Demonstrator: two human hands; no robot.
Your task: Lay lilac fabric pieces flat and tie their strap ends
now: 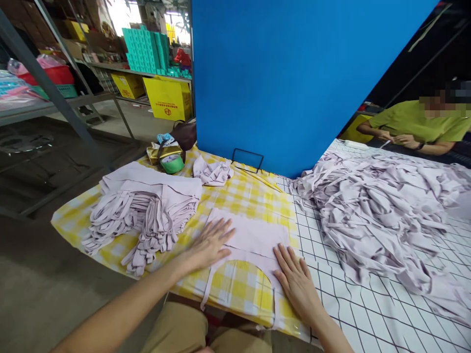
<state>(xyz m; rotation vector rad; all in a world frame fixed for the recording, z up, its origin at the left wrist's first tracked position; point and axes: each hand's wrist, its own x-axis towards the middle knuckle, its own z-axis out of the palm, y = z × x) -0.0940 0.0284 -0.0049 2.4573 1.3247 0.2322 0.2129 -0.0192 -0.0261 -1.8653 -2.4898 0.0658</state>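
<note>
A pale lilac garment piece with thin straps [253, 238] lies spread on the yellow checked tablecloth [235, 284] in front of me. My left hand [211, 245] rests flat on its left side, fingers apart. On its right side, my right hand [296, 277] presses down with the fingers stretched out. The straps hang down toward the table's near edge. To the left sits a neat stack of similar lilac pieces [147, 196], their straps bunched at the front.
A big heap of lilac pieces [375, 206] covers the right of the table. Behind stands a blue panel [294, 73] with a black wire stand [248, 159] at its foot. Green tape [172, 164] and crumpled lilac cloth [212, 171] lie nearby. A co-worker [415, 120] sits far right.
</note>
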